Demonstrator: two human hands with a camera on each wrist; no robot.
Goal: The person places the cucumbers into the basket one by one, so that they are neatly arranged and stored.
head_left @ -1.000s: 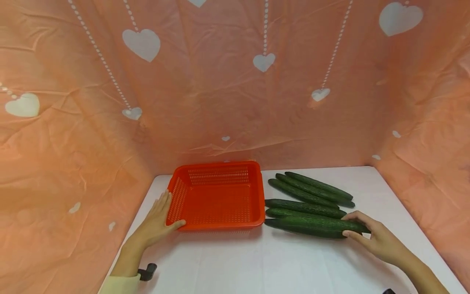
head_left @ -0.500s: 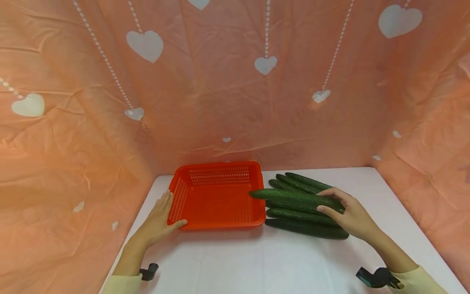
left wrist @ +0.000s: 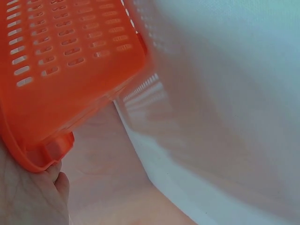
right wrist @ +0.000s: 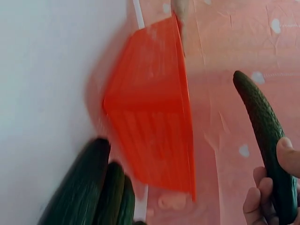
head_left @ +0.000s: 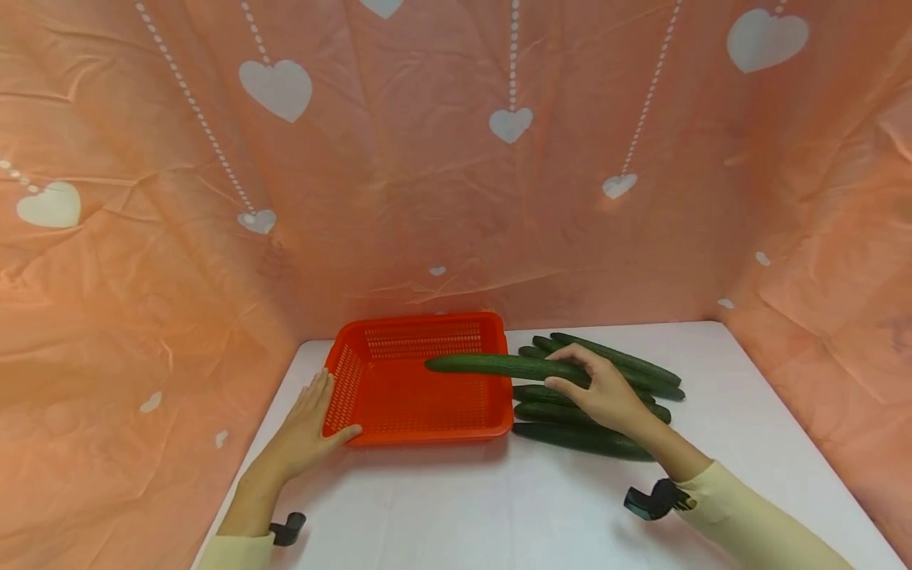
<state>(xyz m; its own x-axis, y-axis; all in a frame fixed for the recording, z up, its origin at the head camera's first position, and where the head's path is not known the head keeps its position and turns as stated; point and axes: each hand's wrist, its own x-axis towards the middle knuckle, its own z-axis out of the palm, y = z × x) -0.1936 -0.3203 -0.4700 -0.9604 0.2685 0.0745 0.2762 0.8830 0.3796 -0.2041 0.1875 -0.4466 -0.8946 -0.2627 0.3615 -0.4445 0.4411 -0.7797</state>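
Note:
A dark green cucumber (head_left: 492,364) is held by its right end, pinched between the thumb and fingers of my right hand (head_left: 609,400). Its free tip reaches over the right part of the orange-red plastic basket (head_left: 427,438). The right wrist view shows that cucumber (right wrist: 257,110) raised above the height of the basket rim (right wrist: 187,122). My left hand (head_left: 302,427) rests against the basket's left side, fingers straight along the rim and thumb on the front left corner. In the left wrist view, part of the left hand (left wrist: 35,197) touches the basket's rim.
Several more cucumbers (head_left: 584,442) lie on the white table (head_left: 442,507) right of the basket, partly hidden by the right hand. Orange sheeting with white hearts (head_left: 399,190) stands around the back and sides. Each wrist wears a black device (head_left: 655,500).
My right hand has lifted one cucumber off the group and carried it left and upward until its tip is over the basket. My left hand and the basket have stayed put.

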